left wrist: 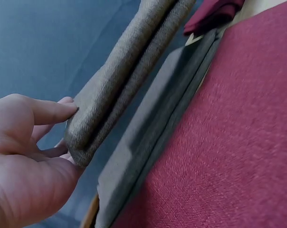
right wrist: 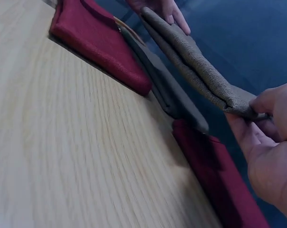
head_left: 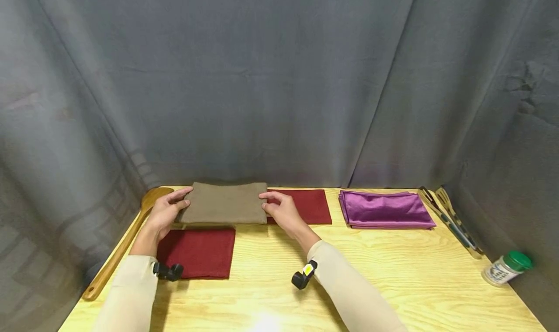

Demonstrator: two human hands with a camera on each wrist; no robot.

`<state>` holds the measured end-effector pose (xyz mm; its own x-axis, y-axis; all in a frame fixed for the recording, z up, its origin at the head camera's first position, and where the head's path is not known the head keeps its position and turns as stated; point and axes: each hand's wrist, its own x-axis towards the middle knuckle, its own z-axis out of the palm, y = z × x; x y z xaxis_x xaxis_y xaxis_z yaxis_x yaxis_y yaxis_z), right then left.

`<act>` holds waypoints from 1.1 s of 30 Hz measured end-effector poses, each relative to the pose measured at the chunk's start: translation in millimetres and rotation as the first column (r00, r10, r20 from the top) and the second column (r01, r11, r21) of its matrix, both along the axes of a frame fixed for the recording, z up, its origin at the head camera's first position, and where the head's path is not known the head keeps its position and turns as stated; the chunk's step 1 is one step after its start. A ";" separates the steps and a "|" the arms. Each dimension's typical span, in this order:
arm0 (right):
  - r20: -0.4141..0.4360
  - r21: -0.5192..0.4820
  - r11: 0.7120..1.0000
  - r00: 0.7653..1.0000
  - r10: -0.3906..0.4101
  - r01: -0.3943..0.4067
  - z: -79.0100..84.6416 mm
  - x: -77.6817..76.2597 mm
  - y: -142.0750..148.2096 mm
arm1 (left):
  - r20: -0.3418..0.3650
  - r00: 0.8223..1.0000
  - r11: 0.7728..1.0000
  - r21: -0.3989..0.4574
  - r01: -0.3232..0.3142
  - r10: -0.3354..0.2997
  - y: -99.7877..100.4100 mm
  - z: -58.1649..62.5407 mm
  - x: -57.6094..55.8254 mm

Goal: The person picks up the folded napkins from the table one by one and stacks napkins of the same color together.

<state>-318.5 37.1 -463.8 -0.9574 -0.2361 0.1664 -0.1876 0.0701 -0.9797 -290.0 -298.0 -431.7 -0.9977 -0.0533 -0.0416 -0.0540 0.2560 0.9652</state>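
Observation:
Both hands hold a folded brown cloth (head_left: 229, 203) raised near the back of the table. My left hand (head_left: 162, 215) pinches its left end between thumb and fingers, also plain in the left wrist view. At the opposite end, my right hand (head_left: 281, 210) grips the cloth with the thumb on top. Beneath it lies another folded grey-brown cloth (left wrist: 143, 128), mostly hidden in the head view. A folded red cloth (head_left: 201, 254) lies in front, by the left wrist. Behind the right hand is a second red cloth (head_left: 305, 206), partly covered by the hand.
A wooden spoon (head_left: 122, 244) lies along the table's left edge. Folded purple satin cloth (head_left: 388, 209) sits at the back right. Tongs (head_left: 450, 220) and a green-capped shaker jar (head_left: 502, 269) are along the right edge. Grey curtains (head_left: 262, 79) surround the table (head_left: 371, 264).

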 end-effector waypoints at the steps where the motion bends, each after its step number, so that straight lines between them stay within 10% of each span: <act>1: 0.007 -0.005 1.000 1.000 0.000 0.000 -1.3 -2.5 -4.2 | 0.007 1.000 1.000 0.008 -0.001 0.001 -2.8 -0.3 -1.8; 33: 0.079 0.076 0.997 0.997 -0.018 0.012 -10.1 -39.9 -76.4 | 0.063 0.987 0.988 -0.062 -0.141 0.145 -57.0 -17.3 -29.2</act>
<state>-358.4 -39.3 -473.9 -0.9703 -0.2310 0.0718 -0.1077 0.1467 -0.9833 -319.2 -355.0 -449.0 -0.9747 -0.1995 -0.1007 -0.1579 0.2961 0.9420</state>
